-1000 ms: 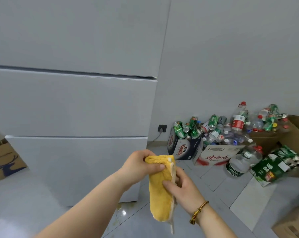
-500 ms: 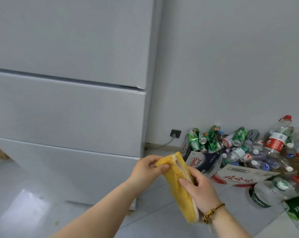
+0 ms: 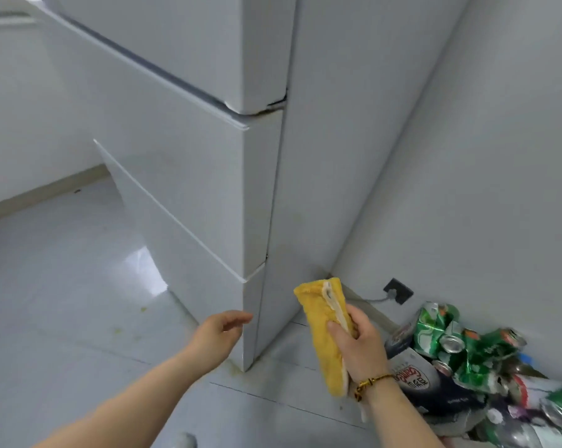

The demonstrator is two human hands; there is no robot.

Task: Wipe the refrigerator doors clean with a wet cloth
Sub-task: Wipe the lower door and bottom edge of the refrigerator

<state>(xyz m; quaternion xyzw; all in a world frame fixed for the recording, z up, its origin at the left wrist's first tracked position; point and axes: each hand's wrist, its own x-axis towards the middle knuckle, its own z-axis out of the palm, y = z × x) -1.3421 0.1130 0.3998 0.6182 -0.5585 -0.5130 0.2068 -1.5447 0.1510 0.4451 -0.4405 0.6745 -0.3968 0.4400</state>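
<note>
Left hand (image 3: 223, 331) open, fingers loose, just beside the bottom corner of the lowest refrigerator door (image 3: 189, 253); the right hand (image 3: 358, 345) grips the folded yellow cloth (image 3: 321, 321), clear of the doors. Drips from it could slick the glossy floor (image 3: 273, 396) — or an elbow could scatter the crushed green cans (image 3: 450, 337) beside a dark box (image 3: 415, 379) whose red script is too blurred to read.

Yellow cloth (image 3: 325, 331), white refrigerator doors (image 3: 189, 163), green crushed cans (image 3: 447, 334), gold-brown beaded bracelet (image 3: 371, 381), black wall socket (image 3: 398, 291).
</note>
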